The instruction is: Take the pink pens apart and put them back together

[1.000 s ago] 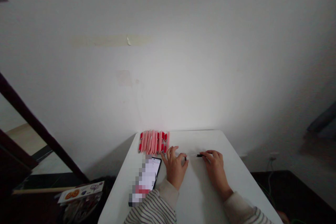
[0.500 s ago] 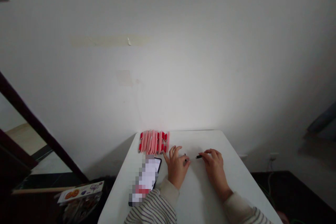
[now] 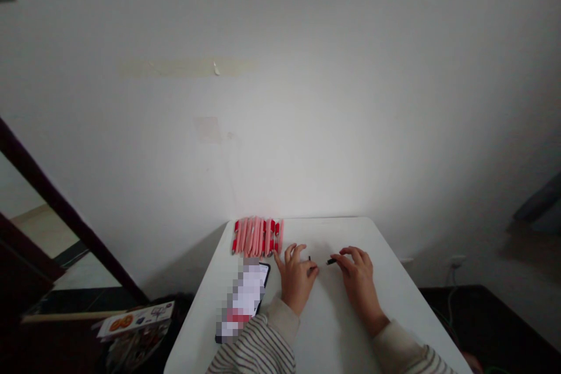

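Observation:
Over the white table, my right hand pinches a short black piece between thumb and forefinger. It looks like a small cap or pen part, too small to tell. My left hand has its thumb and forefinger pressed together, the other fingers raised and spread. What they hold, if anything, is hidden; a tiny dark tip shows just behind them. A narrow gap separates the two hands. Beyond the left hand lies a row of slim pink and red pen-like sticks, side by side.
A phone with a blurred screen lies left of my left hand. The white wall stands at the table's far edge. On the lower left, a printed box rests on a dark bag or bin with assorted items.
The thumb and forefinger of my left hand have closed together, covering the dark bit that showed between them. My right hand has barely moved and keeps the black piece.

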Demonstrator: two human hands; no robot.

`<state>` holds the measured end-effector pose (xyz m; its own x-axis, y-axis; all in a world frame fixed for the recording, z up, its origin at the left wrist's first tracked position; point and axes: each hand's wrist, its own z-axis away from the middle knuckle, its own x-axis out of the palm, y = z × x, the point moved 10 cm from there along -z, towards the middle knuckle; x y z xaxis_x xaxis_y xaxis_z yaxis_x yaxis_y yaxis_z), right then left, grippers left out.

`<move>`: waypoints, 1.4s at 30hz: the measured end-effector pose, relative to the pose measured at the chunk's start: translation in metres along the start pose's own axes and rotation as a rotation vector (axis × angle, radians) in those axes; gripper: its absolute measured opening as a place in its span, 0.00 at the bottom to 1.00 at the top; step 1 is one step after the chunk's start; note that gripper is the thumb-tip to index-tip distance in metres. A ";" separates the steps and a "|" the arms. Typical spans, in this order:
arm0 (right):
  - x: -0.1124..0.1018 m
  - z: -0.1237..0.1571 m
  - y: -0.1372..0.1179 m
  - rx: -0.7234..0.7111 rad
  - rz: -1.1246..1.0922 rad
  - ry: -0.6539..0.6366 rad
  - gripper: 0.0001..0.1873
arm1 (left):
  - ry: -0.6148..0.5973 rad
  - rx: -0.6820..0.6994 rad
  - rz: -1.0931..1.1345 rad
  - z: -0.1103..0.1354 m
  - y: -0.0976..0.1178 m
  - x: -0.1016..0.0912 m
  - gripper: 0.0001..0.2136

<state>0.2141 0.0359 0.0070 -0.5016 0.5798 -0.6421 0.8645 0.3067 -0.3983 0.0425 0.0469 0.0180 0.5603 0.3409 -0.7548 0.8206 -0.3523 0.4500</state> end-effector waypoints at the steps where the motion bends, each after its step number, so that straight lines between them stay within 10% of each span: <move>1: 0.000 0.000 0.000 -0.005 -0.001 0.001 0.14 | 0.000 0.000 -0.001 0.000 0.000 0.000 0.03; 42: -0.006 0.001 0.024 0.165 -0.158 0.088 0.17 | 0.097 0.054 -0.094 0.002 0.008 -0.008 0.02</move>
<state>0.2376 0.0387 0.0009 -0.6186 0.6004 -0.5069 0.7549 0.2752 -0.5953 0.0445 0.0392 0.0271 0.4920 0.4565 -0.7413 0.8640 -0.3608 0.3513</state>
